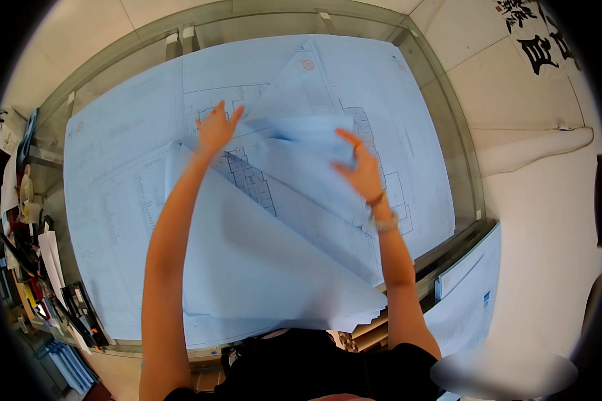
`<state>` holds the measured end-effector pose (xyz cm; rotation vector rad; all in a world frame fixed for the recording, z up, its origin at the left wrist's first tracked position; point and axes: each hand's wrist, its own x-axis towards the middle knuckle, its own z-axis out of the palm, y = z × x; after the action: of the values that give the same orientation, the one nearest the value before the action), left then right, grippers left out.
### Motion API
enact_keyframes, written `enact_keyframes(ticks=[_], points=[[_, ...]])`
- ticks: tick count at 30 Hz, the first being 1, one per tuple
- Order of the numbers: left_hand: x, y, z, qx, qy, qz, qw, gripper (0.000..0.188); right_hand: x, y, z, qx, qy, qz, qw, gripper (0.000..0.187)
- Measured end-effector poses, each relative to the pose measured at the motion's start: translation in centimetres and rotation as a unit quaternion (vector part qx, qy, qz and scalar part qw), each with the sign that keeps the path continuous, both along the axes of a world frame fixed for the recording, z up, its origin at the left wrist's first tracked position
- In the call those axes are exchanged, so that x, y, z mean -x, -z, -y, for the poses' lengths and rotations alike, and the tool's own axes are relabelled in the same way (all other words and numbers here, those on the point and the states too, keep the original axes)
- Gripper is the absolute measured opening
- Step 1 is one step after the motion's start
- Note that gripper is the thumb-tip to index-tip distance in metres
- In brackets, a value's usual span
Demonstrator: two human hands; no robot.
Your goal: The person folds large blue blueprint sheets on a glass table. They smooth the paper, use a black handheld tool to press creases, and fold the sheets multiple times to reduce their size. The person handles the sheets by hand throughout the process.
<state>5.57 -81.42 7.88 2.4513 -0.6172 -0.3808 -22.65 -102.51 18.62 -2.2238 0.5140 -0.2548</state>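
Large blue-tinted drawing sheets (120,174) with printed floor plans cover the table. One big sheet is partly folded, and its pale blank flap (261,260) lies slantwise toward me. My left hand (216,130) is over the upper middle of the sheets, fingers spread, with nothing in it. To its right, my right hand (361,167) has thumb and forefinger apart beside a raised paper fold (301,127). It is slightly blurred, and whether it touches the paper I cannot tell. A bracelet and a watch (385,222) are on my right wrist.
The glass-topped table (441,107) has a metal frame. Pens, tools and papers crowd its left edge, with a black stapler-like tool (84,311) near the corner. Folded blue sheets (471,287) lean at the lower right. A cloth-like white roll (538,150) lies on the floor.
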Motion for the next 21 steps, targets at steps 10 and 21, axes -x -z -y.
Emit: enact_keyframes(ticks=[10,21], points=[[1.3,6.1,7.3,0.124,0.071,0.045,0.989,0.065,11.8,8.4,-28.8,0.13,-0.474,0.051,0.869,0.064],[5.0,3.4,3.6,0.131,0.412,0.261,0.863,0.027,5.1,2.5,-12.1,0.077,-0.097,0.097,0.987,0.054]])
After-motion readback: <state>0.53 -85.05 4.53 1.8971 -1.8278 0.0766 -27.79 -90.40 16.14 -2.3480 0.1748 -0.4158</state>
